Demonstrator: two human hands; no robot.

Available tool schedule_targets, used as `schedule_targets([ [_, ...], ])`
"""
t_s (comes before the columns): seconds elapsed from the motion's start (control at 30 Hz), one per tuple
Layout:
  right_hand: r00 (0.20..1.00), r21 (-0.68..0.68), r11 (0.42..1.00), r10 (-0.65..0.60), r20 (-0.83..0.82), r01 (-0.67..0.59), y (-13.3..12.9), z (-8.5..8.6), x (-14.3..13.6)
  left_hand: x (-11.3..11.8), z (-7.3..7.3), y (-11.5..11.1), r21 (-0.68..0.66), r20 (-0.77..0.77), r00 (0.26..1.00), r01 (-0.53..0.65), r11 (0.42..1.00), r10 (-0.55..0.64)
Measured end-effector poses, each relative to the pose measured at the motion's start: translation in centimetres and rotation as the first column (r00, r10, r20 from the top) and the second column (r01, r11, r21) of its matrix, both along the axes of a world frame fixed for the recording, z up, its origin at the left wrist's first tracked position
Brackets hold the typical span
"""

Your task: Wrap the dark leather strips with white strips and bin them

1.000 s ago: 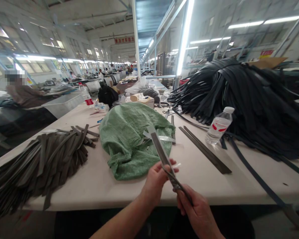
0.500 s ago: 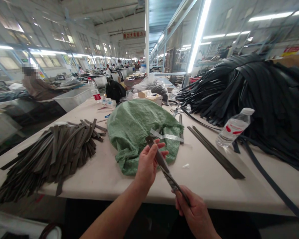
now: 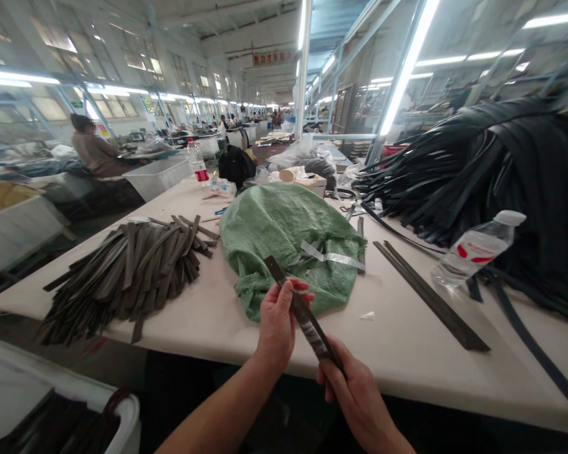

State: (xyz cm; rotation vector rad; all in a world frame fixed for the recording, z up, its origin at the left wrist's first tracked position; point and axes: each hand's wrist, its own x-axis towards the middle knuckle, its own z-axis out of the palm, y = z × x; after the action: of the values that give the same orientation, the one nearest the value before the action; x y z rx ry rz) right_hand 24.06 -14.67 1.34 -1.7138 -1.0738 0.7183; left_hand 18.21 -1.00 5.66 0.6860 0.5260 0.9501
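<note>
A dark strip [image 3: 305,315] runs diagonally between my hands, above the table's front edge. My left hand [image 3: 278,321] pinches it near its upper end, thumb on top. Around its lower part my right hand [image 3: 348,378] is closed. The strip looks folded or doubled towards the right hand. Just beyond my hands lies a green woven sack [image 3: 274,227] with a pale band [image 3: 331,257] across it. A heap of dark strips [image 3: 132,271] is on the left of the table, and two long strips [image 3: 430,293] lie to the right.
At the right, a tilted water bottle [image 3: 478,249] stands before a large pile of black strips [image 3: 502,164]. Farther back are a red-labelled bottle [image 3: 199,165] and a black bag [image 3: 236,165]. A white bin [image 3: 123,410] is at lower left; a person [image 3: 97,148] sits beyond.
The view has swung left, bringing more of the white bin in. My hands have drawn closer together along the strip, and more of its upper end sticks out past my left hand.
</note>
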Motion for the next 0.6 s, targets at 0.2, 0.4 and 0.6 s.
schedule_targets([
  [0.2, 0.994, 0.064, 0.996, -0.062, 0.094, 0.056, 1.6, -0.3, -1.5, -1.2, -0.7, -2.0, 0.052, -0.078, 0.995, 0.062, 0.997, -0.058],
  [0.4, 0.996, 0.131, 0.987, -0.089, -0.010, 0.090, 3.7, 0.5, -2.3, -3.5, -2.0, -4.2, 0.081, -0.216, 0.955, 0.223, 0.971, -0.201],
  [0.6, 0.990, 0.091, 0.986, -0.139, -0.013, 0.139, 1.9, 1.7, 1.5, -10.8, 0.6, 3.1, 0.141, -0.078, 0.979, -0.177, 0.974, 0.189],
])
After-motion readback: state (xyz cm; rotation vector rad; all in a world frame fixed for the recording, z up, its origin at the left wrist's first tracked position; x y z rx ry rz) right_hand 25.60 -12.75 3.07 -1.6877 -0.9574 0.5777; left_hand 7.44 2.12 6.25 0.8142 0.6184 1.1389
